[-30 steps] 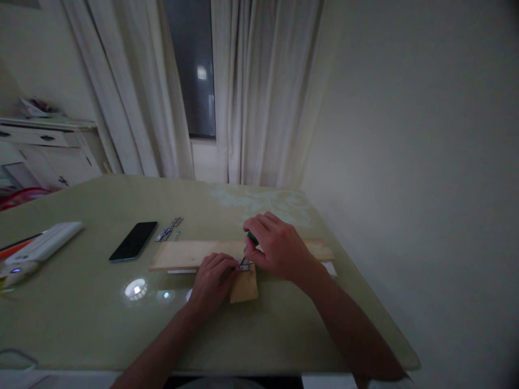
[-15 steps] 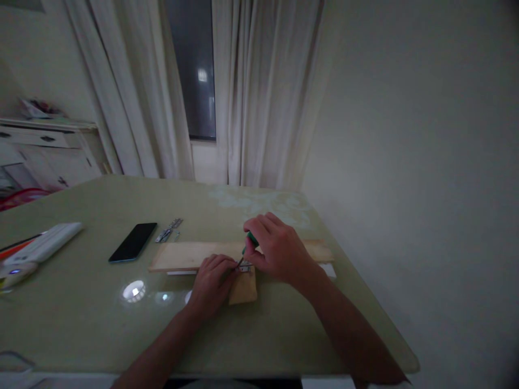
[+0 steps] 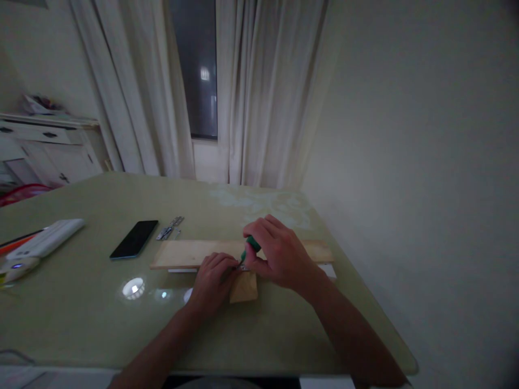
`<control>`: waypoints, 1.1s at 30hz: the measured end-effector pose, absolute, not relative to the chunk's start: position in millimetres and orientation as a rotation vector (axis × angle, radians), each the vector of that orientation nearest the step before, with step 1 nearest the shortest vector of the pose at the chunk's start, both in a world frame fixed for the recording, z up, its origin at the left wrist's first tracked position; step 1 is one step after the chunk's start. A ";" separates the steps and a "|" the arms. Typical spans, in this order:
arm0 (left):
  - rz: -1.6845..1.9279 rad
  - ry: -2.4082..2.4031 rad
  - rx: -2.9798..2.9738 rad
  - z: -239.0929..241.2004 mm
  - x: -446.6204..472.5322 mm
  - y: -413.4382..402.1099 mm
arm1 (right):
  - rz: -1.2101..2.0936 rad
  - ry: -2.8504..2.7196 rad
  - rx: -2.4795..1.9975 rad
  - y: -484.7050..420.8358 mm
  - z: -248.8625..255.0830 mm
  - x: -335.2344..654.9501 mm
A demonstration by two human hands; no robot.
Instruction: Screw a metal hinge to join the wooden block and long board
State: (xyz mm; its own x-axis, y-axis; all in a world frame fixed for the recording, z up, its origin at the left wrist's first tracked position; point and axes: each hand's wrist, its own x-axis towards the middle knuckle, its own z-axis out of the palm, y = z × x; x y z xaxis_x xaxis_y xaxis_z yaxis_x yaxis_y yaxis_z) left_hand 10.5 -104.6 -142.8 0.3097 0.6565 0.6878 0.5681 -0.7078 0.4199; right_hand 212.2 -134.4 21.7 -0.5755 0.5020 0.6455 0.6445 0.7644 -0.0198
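My right hand (image 3: pixel 278 251) is closed round the green handle of a screwdriver (image 3: pixel 253 243). The tool leans with its tip down at a small metal hinge (image 3: pixel 244 267), which my right hand partly covers. Beside that tip, my left hand (image 3: pixel 214 281) has its fingers bent and pressed together. What they pinch, if anything, is hidden. The hinge sits where a long pale wooden board (image 3: pixel 182 253) meets a short wooden piece (image 3: pixel 244 287) that points towards me. My left hand covers the left side of this short piece.
A black phone (image 3: pixel 134 239) lies left of the board, with several metal hinges (image 3: pixel 170 228) beside it. Further left are a white power strip (image 3: pixel 48 237) and an orange object (image 3: pixel 18 244). White pieces (image 3: pixel 327 270) show under the board. The wall (image 3: pixel 405 216) borders the table's right side.
My right hand has turned slightly, so more of the green handle shows and the hinge is more covered. My left hand stays by the tip. The view has shifted a little.
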 end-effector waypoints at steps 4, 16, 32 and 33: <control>1.369 1.148 2.465 -145.3 10.4 -103.5 | -0.329 -2.337 -0.894 -130.2 17.5 209.7; 1.325 1.175 2.474 -144.7 10.4 -103.6 | -0.341 -2.302 -0.917 -129.7 18.1 213.0; 1.323 1.134 2.463 -145.9 10.1 -104.4 | -0.344 -2.289 -0.971 -134.2 20.0 213.5; 1.317 1.135 2.467 -146.5 9.9 -104.0 | -0.350 -2.294 -0.967 -134.6 20.2 213.7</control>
State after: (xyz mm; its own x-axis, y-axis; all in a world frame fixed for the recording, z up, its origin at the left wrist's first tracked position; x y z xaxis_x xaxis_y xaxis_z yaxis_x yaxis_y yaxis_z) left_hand 9.9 -104.0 -146.5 0.3388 0.6661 0.6645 0.5584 -0.7107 0.4278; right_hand 213.7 -134.6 20.2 -0.5416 0.5533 0.6328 0.7170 0.6970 0.0043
